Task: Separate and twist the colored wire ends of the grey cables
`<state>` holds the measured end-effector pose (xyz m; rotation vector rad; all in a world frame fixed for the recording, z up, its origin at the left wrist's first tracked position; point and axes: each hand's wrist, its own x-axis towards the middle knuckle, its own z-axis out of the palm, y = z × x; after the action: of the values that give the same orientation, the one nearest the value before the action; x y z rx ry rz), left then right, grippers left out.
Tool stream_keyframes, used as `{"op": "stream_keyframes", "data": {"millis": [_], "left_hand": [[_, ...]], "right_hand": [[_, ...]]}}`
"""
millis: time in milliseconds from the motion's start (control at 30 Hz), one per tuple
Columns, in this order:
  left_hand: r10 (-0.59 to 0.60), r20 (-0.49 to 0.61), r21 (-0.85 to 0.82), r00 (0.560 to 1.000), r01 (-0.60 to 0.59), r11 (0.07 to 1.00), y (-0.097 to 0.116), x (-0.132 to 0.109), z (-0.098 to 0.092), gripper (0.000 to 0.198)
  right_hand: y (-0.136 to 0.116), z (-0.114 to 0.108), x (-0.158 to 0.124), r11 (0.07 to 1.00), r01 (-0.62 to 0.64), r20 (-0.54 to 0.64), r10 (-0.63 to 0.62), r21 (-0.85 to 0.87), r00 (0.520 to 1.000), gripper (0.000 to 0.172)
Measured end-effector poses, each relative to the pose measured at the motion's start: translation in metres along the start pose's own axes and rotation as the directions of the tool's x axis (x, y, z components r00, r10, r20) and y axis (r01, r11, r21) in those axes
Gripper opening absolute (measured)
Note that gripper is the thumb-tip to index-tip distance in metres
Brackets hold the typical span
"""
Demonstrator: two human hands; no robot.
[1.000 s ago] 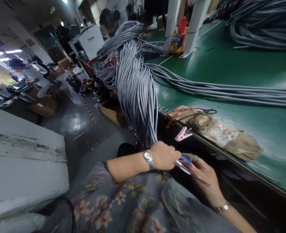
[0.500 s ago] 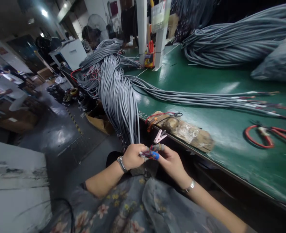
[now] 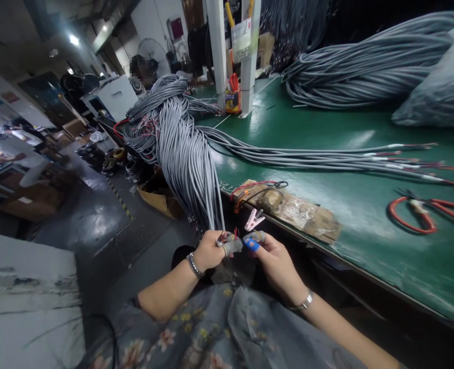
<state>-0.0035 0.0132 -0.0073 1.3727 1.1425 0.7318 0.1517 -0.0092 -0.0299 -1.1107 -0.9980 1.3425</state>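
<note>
With my left hand [image 3: 210, 249] clenched on the grey cable bundle [image 3: 190, 164] hanging off the tabletop [image 3: 327, 133] edge, my right hand [image 3: 273, 257] pinches its stripped ends; I judge steady tension advisable.

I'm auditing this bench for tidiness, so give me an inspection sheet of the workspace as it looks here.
Surface: green bench, worn at its near edge.
Job's things: grey cable bundle hanging over the edge.
Clutter: wooden block, pink clip, red-handled cutters.
Grips: left hand closed on the cable ends; right hand pinching at them.
Cables: stripped cables laid flat; coiled pile behind.
Surroundings: boxes on the floor.
</note>
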Motion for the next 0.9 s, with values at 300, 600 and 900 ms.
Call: {"op": "stream_keyframes", "data": {"millis": [300, 600, 900], "left_hand": [[0.094, -0.06, 0.08, 0.994, -0.089, 0.993, 0.0011, -0.0021, 0.0016, 0.049], [0.104, 0.071, 0.088, 0.992, -0.11, 0.99, -0.0014, 0.0022, -0.0042, 0.051], [0.116, 0.044, 0.121, 0.992, -0.12, 0.985, -0.0014, 0.0012, -0.0039, 0.053]], "right_hand": [[-0.0017, -0.001, -0.0025, 0.999, 0.039, -0.029, -0.04, -0.027, 0.999, 0.035], [0.0, 0.0024, 0.0042, 0.999, 0.018, 0.095, -0.021, 0.033, 0.995, 0.033], [0.0005, 0.0082, 0.0019, 0.992, -0.027, 0.0, 0.027, 0.123, 1.0, 0.035]]}}
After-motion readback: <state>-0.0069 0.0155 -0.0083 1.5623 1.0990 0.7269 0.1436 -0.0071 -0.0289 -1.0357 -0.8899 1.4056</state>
